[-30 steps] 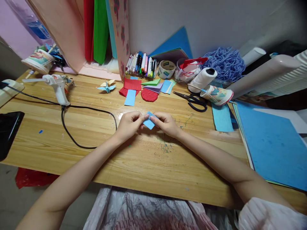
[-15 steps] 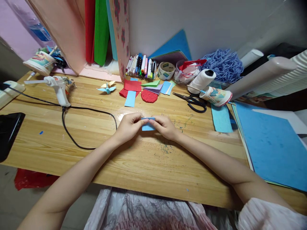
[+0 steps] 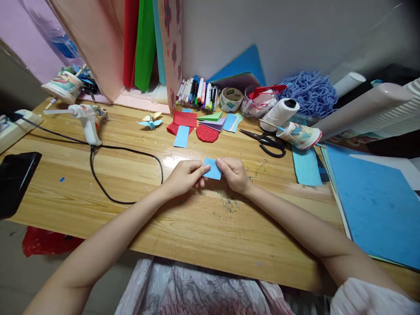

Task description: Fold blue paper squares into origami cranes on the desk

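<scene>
While left hand [image 3: 184,177] pinches blue paper [image 3: 214,171] — right hand [image 3: 235,175] holds its corner.

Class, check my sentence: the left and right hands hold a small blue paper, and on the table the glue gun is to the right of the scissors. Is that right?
Not quite: the head view shows the glue gun to the left of the scissors on the table. The left hand and right hand do hold a small blue paper.

Desk [image 3: 183,236]: wood, smooth, glossy. Blue square [image 3: 213,169]: paper, matt, smooth. Glue gun [image 3: 88,127]: white plastic.
</scene>
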Demonstrator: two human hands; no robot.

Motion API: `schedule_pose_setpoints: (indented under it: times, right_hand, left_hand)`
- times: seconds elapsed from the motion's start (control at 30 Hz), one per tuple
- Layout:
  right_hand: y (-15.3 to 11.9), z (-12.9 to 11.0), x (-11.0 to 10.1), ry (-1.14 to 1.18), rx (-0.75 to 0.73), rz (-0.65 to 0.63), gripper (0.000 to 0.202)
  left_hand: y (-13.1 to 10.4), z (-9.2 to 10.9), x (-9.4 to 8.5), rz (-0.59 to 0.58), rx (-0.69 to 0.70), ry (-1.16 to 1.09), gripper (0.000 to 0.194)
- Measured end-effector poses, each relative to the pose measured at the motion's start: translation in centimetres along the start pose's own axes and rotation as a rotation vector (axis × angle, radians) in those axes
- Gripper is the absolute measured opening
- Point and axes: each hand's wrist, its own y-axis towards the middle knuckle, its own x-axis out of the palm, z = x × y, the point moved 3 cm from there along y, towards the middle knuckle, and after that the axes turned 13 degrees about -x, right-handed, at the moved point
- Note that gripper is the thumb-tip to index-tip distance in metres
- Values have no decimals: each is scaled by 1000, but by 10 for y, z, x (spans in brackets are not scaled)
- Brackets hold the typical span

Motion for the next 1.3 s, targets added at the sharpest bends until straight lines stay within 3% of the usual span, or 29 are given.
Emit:
schedule_pose_setpoints:
  times: [0.27,0.53,0.67,0.77,0.93,1.0,1.1,1.23,1.3]
  right_hand:
    - [6,0,2,18,-10,-126,25]
    - [6,5,3,119,73,-122,28]
    - [3,-1,12,188,-6,-453,27]
    - [1,-3,16,291,3,-580,30]
    - [3,5,11,373,174,-335,43]
    - [3,6,11,315,188,-320,42]
    - [4,4,9,220,163,-284,42]
    - [4,4,3,134,160,-68,39]
    - [5,5,2,135,167,-17,36]
  left_hand:
    - [-4,4,-9,118,174,355,42]
    - [-3,5,-15,324,212,355,41]
    - [-1,4,-30,523,210,212,39]
    - [0,4,-36,535,213,189,39]
    - [-4,6,-27,485,285,465,37]
    - [-4,5,-22,450,285,517,38]
    - [0,1,-16,360,222,376,36]
    - [6,-5,-7,124,95,34,28]
    - [6,-5,-5,68,51,-45,27]
